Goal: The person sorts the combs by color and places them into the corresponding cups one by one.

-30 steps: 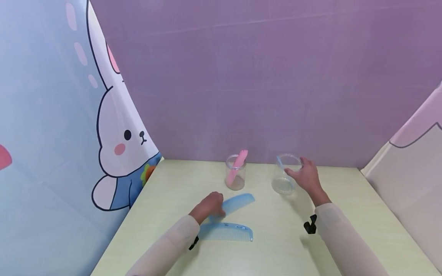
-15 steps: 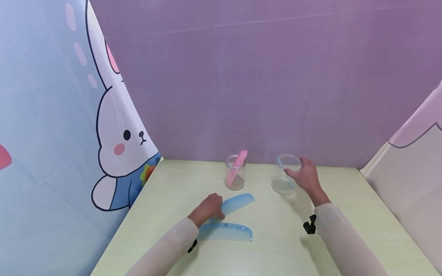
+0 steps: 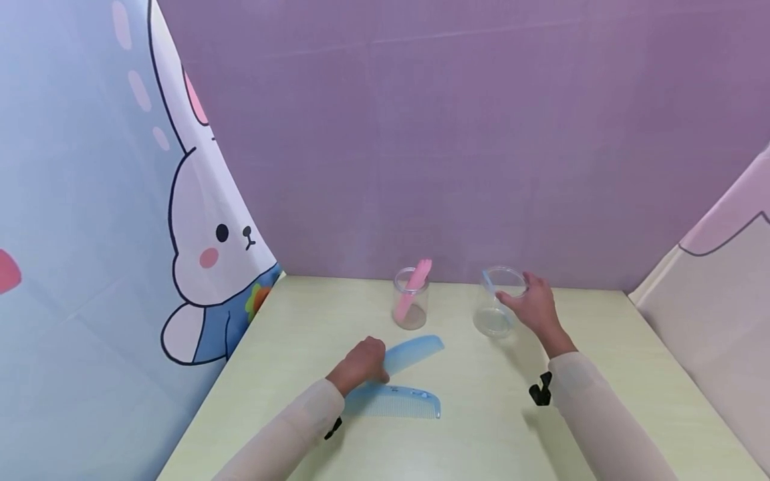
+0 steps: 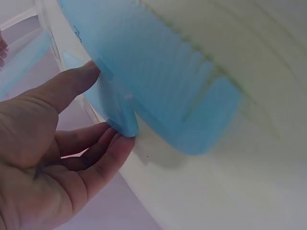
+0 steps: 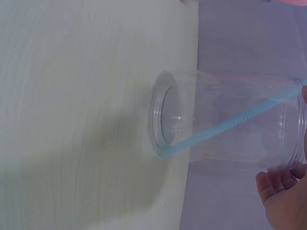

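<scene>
My left hand pinches one end of a blue comb, which lies slanted above a second blue comb on the table. In the left wrist view, thumb and fingertips of the left hand meet at the held comb's end, beside the nearer comb. With thumb and fingers around its rim, my right hand holds an upright clear cup. Inside that cup a blue strip leans diagonally; the right hand is partly cut off there.
A second clear cup stands left of the held one, with a pink item leaning in it and poking over the rim. Behind the pale table hangs a purple cloth; a rabbit-print cloth borders the left side.
The left hand has shifted very slightly left along the slanted comb. The right hand and its cup stay where they were.
</scene>
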`<move>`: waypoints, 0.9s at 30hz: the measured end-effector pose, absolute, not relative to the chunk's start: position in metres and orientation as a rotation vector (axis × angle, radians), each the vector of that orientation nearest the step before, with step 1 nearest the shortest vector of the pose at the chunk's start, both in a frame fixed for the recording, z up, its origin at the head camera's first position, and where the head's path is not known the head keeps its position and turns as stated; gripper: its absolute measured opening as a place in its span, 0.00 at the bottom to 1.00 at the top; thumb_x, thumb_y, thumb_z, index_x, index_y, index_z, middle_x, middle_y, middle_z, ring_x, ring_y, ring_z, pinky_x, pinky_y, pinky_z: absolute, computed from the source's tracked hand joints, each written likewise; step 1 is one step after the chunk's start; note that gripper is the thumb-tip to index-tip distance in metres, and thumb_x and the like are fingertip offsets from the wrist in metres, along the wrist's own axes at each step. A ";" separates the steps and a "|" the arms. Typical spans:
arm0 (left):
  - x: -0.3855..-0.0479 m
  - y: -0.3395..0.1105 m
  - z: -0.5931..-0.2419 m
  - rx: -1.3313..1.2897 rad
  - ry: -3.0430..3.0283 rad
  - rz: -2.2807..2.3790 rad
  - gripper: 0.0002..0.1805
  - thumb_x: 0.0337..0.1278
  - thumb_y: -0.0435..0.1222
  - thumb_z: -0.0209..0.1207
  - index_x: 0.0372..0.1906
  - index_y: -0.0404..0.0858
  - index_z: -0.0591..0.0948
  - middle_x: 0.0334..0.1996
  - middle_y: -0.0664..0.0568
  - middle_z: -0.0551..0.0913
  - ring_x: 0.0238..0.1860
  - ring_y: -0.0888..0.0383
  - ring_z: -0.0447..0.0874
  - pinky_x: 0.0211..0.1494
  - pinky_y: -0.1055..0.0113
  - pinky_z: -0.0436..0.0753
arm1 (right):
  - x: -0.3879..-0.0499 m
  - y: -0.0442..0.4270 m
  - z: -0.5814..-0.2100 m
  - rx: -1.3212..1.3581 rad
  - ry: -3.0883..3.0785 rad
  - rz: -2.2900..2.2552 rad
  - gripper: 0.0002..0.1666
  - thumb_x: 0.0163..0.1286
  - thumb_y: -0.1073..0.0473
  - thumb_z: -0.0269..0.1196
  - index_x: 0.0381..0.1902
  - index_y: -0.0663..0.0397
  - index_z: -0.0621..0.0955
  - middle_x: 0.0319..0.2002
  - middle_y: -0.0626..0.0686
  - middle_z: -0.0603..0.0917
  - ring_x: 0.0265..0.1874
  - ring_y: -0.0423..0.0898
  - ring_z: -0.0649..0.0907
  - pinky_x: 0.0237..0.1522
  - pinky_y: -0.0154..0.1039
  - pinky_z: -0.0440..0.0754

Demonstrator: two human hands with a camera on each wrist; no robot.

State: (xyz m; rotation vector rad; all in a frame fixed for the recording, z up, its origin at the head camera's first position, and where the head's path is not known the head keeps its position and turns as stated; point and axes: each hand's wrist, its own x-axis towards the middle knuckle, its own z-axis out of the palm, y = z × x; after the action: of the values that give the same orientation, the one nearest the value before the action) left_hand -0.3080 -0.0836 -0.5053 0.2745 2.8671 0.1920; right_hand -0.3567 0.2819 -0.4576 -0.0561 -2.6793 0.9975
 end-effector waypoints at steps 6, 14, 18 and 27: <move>-0.311 -0.086 -0.505 0.276 2.861 0.254 0.21 0.43 0.42 0.79 0.37 0.36 0.81 0.31 0.51 0.77 0.31 0.56 0.73 0.44 0.62 0.82 | -0.358 0.283 -0.457 -0.050 -2.667 0.998 0.55 0.64 0.44 0.69 0.73 0.76 0.60 0.65 0.80 0.65 0.64 0.74 0.68 0.64 0.70 0.70; -0.308 -0.089 -0.504 0.296 2.856 0.323 0.18 0.43 0.40 0.79 0.32 0.37 0.80 0.28 0.52 0.77 0.29 0.58 0.73 0.44 0.63 0.82 | -0.357 0.284 -0.460 -0.049 -2.667 1.012 0.56 0.64 0.43 0.69 0.73 0.76 0.60 0.66 0.80 0.65 0.64 0.74 0.68 0.65 0.70 0.70; -0.310 -0.091 -0.506 0.351 2.879 0.315 0.19 0.42 0.41 0.79 0.31 0.37 0.80 0.28 0.52 0.77 0.30 0.58 0.72 0.45 0.62 0.82 | -0.356 0.283 -0.459 -0.046 -2.666 1.012 0.56 0.64 0.43 0.70 0.73 0.77 0.60 0.65 0.80 0.66 0.64 0.74 0.69 0.65 0.71 0.70; -0.317 -0.092 -0.502 0.490 2.935 0.346 0.20 0.44 0.44 0.78 0.34 0.36 0.81 0.29 0.52 0.78 0.32 0.58 0.71 0.42 0.63 0.80 | -0.357 0.282 -0.457 -0.026 -2.647 0.993 0.54 0.64 0.45 0.70 0.72 0.78 0.62 0.64 0.81 0.67 0.63 0.74 0.69 0.64 0.70 0.69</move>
State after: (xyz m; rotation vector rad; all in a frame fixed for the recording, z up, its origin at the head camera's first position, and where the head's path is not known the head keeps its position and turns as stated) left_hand -0.3172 -0.0917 -0.5021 0.4896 2.9351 0.3459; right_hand -0.3567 0.2818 -0.4570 -0.0256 -2.6473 0.9932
